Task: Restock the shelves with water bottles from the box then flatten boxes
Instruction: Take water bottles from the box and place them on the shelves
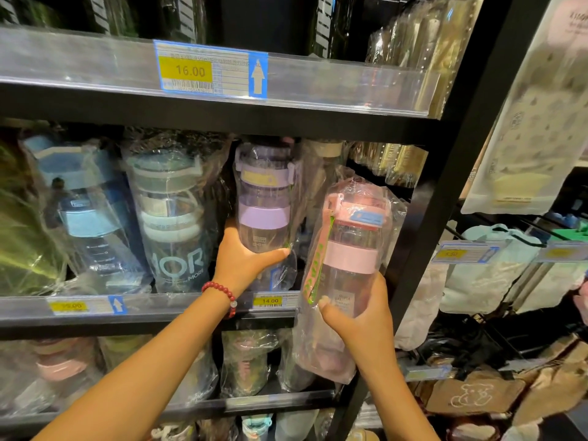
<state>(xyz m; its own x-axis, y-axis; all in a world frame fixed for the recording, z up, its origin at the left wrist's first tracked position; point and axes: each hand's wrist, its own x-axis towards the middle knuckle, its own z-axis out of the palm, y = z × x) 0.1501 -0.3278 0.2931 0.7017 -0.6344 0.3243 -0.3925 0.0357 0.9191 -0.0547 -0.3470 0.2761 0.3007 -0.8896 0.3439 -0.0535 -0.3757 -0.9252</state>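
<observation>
Left grip (246, 254): curled round the purple water bottle (265, 198) – upright on the middle shelf (152, 308).
Right grip (359, 316): clasps the pink water bottle (351, 249) in its plastic bag – held tilted, just right of the purple one.

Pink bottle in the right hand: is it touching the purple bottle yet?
Apart. The head view shows a dark gap between the pink bottle, gripped by the right hand, and the purple bottle, gripped by the left hand; only loose wrap edges come near.
</observation>
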